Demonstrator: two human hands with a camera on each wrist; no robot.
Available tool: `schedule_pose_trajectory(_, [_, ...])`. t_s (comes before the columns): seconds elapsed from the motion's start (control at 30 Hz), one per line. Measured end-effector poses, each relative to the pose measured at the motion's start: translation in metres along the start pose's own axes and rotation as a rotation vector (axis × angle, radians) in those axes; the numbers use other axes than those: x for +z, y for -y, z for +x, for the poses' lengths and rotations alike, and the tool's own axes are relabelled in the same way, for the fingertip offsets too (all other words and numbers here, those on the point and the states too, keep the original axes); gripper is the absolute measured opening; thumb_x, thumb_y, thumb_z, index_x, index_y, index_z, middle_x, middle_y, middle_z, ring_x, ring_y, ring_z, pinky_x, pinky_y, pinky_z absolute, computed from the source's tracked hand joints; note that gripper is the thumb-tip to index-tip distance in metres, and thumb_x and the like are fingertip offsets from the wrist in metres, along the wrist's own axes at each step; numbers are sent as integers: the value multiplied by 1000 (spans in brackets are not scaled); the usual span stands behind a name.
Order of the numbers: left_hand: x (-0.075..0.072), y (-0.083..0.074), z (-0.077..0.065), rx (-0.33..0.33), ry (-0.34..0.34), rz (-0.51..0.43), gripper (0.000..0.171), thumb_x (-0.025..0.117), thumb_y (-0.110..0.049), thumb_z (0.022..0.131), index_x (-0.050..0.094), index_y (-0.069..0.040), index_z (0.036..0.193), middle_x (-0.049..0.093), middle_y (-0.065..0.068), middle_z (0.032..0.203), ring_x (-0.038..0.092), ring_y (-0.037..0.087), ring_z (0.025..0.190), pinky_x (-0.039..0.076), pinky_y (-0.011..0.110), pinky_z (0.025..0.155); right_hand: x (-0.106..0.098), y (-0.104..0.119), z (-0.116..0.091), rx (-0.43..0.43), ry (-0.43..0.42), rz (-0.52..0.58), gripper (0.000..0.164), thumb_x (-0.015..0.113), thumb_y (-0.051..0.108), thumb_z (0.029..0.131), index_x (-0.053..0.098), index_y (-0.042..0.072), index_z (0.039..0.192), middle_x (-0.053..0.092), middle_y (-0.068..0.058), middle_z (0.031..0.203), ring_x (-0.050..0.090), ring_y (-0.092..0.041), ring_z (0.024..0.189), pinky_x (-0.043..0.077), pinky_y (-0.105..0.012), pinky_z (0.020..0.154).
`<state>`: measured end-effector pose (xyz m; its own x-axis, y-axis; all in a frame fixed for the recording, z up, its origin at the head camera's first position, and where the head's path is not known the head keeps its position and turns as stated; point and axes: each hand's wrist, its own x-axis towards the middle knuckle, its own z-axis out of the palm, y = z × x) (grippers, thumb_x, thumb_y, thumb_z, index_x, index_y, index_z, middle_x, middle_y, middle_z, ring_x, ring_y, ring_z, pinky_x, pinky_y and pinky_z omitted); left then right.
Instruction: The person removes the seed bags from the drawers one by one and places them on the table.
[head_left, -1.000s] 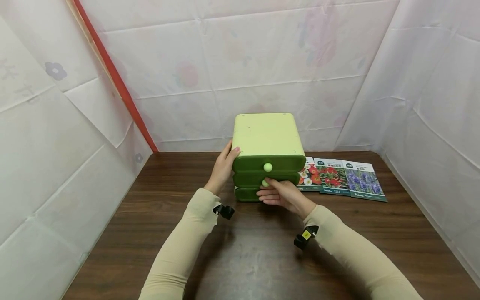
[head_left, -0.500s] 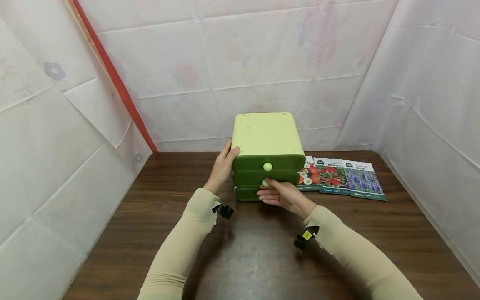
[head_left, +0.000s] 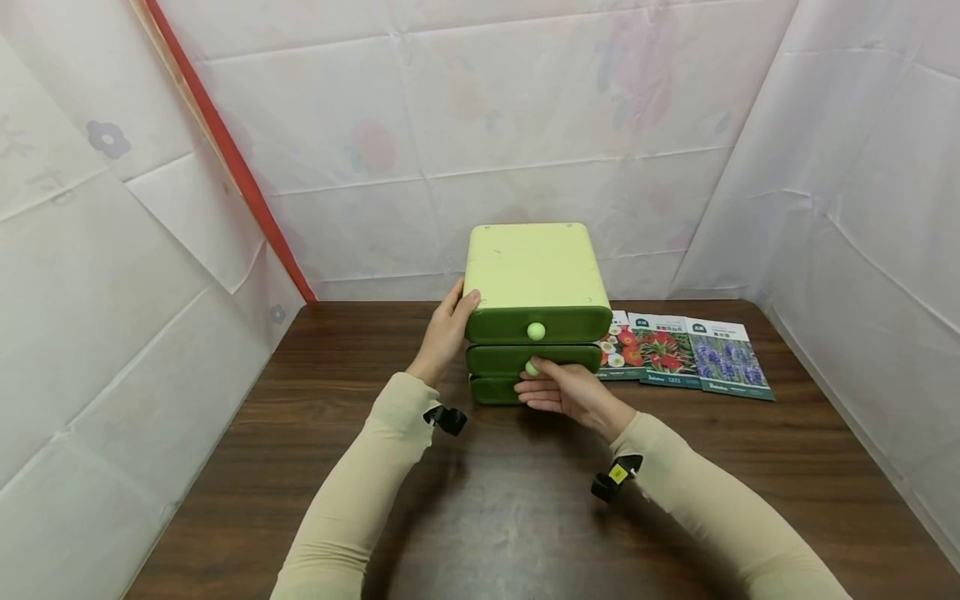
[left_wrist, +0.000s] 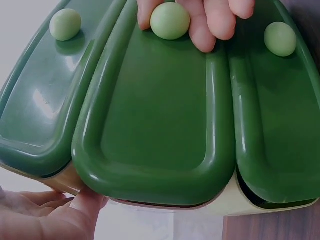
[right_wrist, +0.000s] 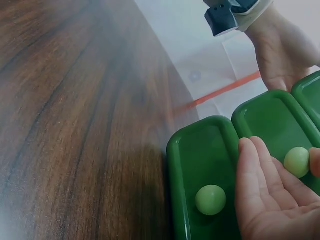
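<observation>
A small three-drawer cabinet with a light green shell and dark green drawer fronts stands on the table. My left hand rests against its left side, fingers along the wall and thumb at the front edge. My right hand pinches the round, pale green knob of the middle drawer between thumb and fingers. That drawer stands slightly forward of the shell, with a thin dark gap above it. The top drawer knob and bottom drawer knob are untouched.
Several flower-picture seed packets or cards lie overlapping to the right of the cabinet, one partly hidden behind it. The dark wood table is bordered by white sheeting at the back and sides.
The middle drawer has come forward very slightly, and a dark gap now shows beneath the top drawer. Both hands have kept nearly the same places.
</observation>
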<state>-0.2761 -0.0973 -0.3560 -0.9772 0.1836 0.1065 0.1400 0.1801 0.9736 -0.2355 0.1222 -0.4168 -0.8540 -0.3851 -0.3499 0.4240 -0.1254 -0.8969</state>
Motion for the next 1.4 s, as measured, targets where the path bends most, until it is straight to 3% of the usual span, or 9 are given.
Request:
schedule_pose_trajectory(0.17, [0, 2, 1, -10, -11, -8, 74, 43, -64, 86, 15, -32, 147, 17, -8, 152, 23, 14, 137, 28, 42, 108, 2, -2, -9, 2, 16, -41, 61, 58, 43, 88, 53, -7, 122, 67, -15, 106, 66, -22, 95, 51, -36, 85])
schedule_pose_trajectory(0.5, [-2, 3, 0, -21, 19, -44, 77, 44, -70, 81, 13, -39, 145, 21, -7, 150, 43, 17, 123, 40, 43, 97, 8, -11, -34, 5, 24, -104, 65, 58, 47, 86, 54, -7, 121, 65, -18, 109, 66, -22, 94, 50, -37, 85])
schedule_pose_trajectory(0.73, [-2, 4, 0, -14, 15, -18, 75, 44, -71, 81, 14, -42, 143, 19, -10, 150, 35, 14, 130, 36, 43, 102, 16, -20, -52, -8, 13, -105, 66, 59, 47, 86, 53, -8, 121, 66, -17, 108, 66, -22, 94, 50, -39, 85])
schedule_pose_trajectory(1.07, [-2, 7, 0, 2, 34, -41, 72, 44, -69, 82, 14, -45, 142, 19, -10, 150, 42, 17, 124, 41, 44, 96, 24, -30, -76, -11, 33, -99, 61, 57, 46, 88, 56, -7, 117, 67, -17, 105, 67, -22, 91, 52, -38, 83])
schedule_pose_trajectory(1.4, [-2, 6, 0, 12, 34, -16, 73, 43, -69, 83, 13, -42, 143, 17, -11, 151, 29, 14, 134, 32, 44, 105, 29, -43, -92, -26, 48, -108, 63, 53, 44, 91, 53, -10, 122, 67, -17, 104, 67, -22, 90, 52, -40, 82])
